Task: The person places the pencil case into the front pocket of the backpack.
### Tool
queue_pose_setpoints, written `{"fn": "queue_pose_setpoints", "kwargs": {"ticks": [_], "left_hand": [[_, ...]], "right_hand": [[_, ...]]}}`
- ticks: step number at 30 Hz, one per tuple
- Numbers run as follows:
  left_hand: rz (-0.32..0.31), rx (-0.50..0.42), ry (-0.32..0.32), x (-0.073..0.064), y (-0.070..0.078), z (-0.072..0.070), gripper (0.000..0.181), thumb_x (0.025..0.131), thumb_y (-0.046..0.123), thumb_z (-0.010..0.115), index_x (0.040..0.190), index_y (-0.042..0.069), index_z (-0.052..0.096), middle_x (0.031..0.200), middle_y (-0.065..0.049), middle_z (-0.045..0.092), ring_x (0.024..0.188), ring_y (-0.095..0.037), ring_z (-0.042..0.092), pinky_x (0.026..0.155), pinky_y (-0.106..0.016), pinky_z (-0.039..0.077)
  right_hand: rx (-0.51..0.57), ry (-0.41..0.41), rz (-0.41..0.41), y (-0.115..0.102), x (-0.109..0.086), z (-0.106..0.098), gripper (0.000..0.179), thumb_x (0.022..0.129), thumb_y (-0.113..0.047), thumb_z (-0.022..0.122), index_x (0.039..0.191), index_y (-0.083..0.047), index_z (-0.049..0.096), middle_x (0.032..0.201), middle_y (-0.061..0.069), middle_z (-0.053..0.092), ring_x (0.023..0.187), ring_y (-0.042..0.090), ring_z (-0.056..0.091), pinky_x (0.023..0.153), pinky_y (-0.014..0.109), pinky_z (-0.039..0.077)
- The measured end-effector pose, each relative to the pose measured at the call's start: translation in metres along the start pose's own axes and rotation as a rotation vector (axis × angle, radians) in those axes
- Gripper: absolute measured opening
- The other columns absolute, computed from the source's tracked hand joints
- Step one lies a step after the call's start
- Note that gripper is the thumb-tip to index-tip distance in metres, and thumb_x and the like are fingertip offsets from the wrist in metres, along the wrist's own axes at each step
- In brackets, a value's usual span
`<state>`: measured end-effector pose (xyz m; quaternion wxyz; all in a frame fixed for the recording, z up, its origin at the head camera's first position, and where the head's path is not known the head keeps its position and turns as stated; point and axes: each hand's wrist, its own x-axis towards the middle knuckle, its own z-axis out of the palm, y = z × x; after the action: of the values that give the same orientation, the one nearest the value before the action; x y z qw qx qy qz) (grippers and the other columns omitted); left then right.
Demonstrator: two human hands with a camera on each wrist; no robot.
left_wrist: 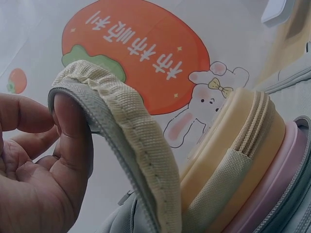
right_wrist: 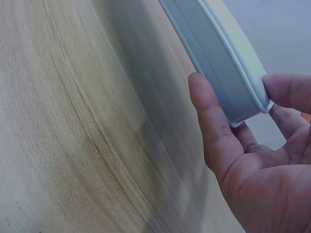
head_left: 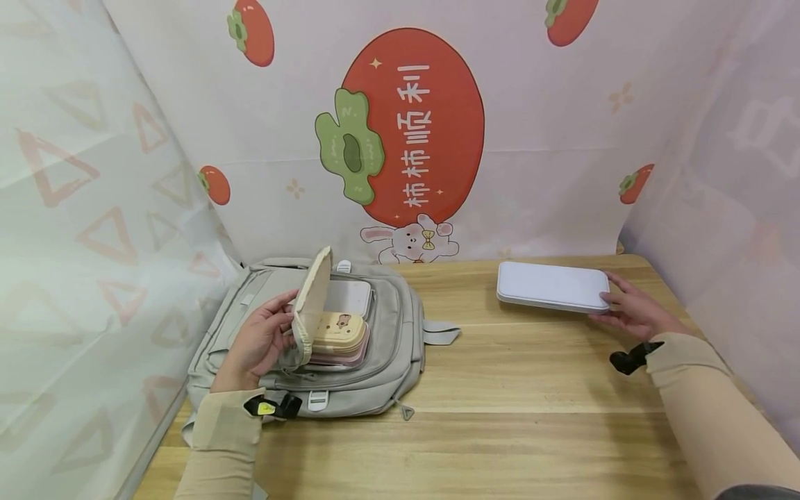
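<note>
At the left of the table lies a grey backpack, its front pocket unzipped. My left hand pinches the edge of the pocket flap and holds it upright; the left wrist view shows the flap's cream trim curving away from the fingers. Inside the pocket sit a yellow zipped case with a small bear picture, a pink case under it, and a white flat item behind. On the right, my right hand grips the end of a white rectangular case, raised above the table.
The wooden table spans the front. A grey strap and a triangular zip pull stick out from the backpack's right side. Printed cloth with a large persimmon hangs behind, and pale cloths border both sides.
</note>
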<state>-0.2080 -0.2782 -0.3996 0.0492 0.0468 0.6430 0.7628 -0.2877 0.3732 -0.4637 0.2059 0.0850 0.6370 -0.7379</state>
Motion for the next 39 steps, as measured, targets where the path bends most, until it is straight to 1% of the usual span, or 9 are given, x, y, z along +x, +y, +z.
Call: {"fn": "queue_pose_setpoints", "kwargs": {"ticks": [7, 10, 14, 16, 21, 26, 33, 35, 39], "left_hand": [[-0.004, -0.004, 0.007, 0.001, -0.001, 0.000, 0.035, 0.109, 0.000, 0.044, 0.136, 0.017, 0.057, 0.101, -0.001, 0.057, 0.086, -0.008, 0.062, 0.067, -0.023, 0.054], [-0.017, 0.007, 0.019, 0.002, -0.001, 0.000, 0.036, 0.109, 0.000, 0.043, 0.141, 0.012, 0.052, 0.101, 0.000, 0.058, 0.086, -0.008, 0.062, 0.067, -0.024, 0.054], [-0.024, 0.020, 0.023, 0.002, -0.001, 0.001, 0.042, 0.109, -0.001, 0.043, 0.151, 0.000, 0.040, 0.102, 0.001, 0.060, 0.086, -0.008, 0.063, 0.067, -0.023, 0.054], [-0.022, 0.019, 0.020, 0.003, -0.002, 0.001, 0.043, 0.109, -0.001, 0.043, 0.152, -0.001, 0.039, 0.102, 0.001, 0.061, 0.086, -0.008, 0.063, 0.067, -0.023, 0.054], [-0.010, -0.001, 0.015, 0.002, -0.002, 0.001, 0.037, 0.108, -0.002, 0.043, 0.144, 0.008, 0.049, 0.101, 0.000, 0.061, 0.085, -0.008, 0.063, 0.066, -0.023, 0.054], [0.003, -0.027, -0.002, 0.001, -0.001, 0.001, 0.036, 0.108, -0.002, 0.043, 0.136, 0.016, 0.057, 0.103, 0.000, 0.061, 0.086, -0.008, 0.063, 0.066, -0.022, 0.054], [-0.006, -0.012, 0.006, 0.001, 0.000, 0.002, 0.038, 0.108, -0.001, 0.045, 0.143, 0.008, 0.054, 0.102, -0.001, 0.061, 0.086, -0.009, 0.063, 0.066, -0.024, 0.054], [-0.011, -0.005, 0.008, 0.001, 0.000, 0.002, 0.037, 0.108, -0.001, 0.045, 0.143, 0.009, 0.054, 0.102, -0.001, 0.060, 0.086, -0.009, 0.063, 0.066, -0.024, 0.054], [-0.012, -0.010, 0.004, 0.002, -0.001, 0.002, 0.035, 0.108, -0.001, 0.044, 0.135, 0.016, 0.058, 0.101, -0.001, 0.061, 0.085, -0.009, 0.063, 0.065, -0.024, 0.054]], "right_hand": [[0.048, -0.011, 0.005, -0.003, 0.001, 0.004, 0.082, 0.111, -0.007, 0.042, 0.163, -0.029, -0.018, 0.146, 0.022, 0.011, 0.090, 0.010, 0.062, 0.094, 0.037, 0.056], [0.072, -0.018, 0.010, -0.004, 0.001, 0.008, 0.082, 0.111, -0.007, 0.042, 0.162, -0.031, -0.018, 0.146, 0.020, 0.010, 0.091, 0.011, 0.062, 0.095, 0.037, 0.055], [0.093, -0.026, 0.012, -0.005, 0.001, 0.013, 0.084, 0.111, -0.006, 0.043, 0.162, -0.033, -0.018, 0.143, 0.018, 0.014, 0.091, 0.012, 0.062, 0.096, 0.038, 0.055], [0.097, -0.025, 0.014, -0.006, 0.001, 0.016, 0.084, 0.111, -0.006, 0.043, 0.162, -0.033, -0.018, 0.142, 0.018, 0.014, 0.091, 0.013, 0.062, 0.097, 0.038, 0.055], [0.088, -0.033, 0.005, -0.006, 0.001, 0.020, 0.083, 0.111, -0.008, 0.043, 0.163, -0.032, -0.017, 0.145, 0.020, 0.011, 0.092, 0.013, 0.062, 0.097, 0.037, 0.054], [0.105, -0.054, -0.013, -0.006, 0.003, 0.024, 0.083, 0.111, -0.008, 0.043, 0.163, -0.031, -0.017, 0.142, 0.019, 0.015, 0.093, 0.014, 0.063, 0.097, 0.037, 0.055], [0.136, -0.063, -0.017, -0.006, 0.004, 0.029, 0.083, 0.110, -0.007, 0.044, 0.164, -0.031, -0.015, 0.139, 0.017, 0.019, 0.093, 0.015, 0.063, 0.096, 0.038, 0.055], [0.136, -0.064, -0.020, -0.006, 0.005, 0.030, 0.082, 0.111, -0.008, 0.043, 0.164, -0.031, -0.015, 0.140, 0.017, 0.018, 0.094, 0.015, 0.063, 0.097, 0.038, 0.055], [0.150, -0.058, -0.024, -0.006, 0.007, 0.033, 0.081, 0.110, -0.007, 0.043, 0.165, -0.032, -0.012, 0.138, 0.016, 0.021, 0.093, 0.015, 0.063, 0.095, 0.038, 0.056]]}}
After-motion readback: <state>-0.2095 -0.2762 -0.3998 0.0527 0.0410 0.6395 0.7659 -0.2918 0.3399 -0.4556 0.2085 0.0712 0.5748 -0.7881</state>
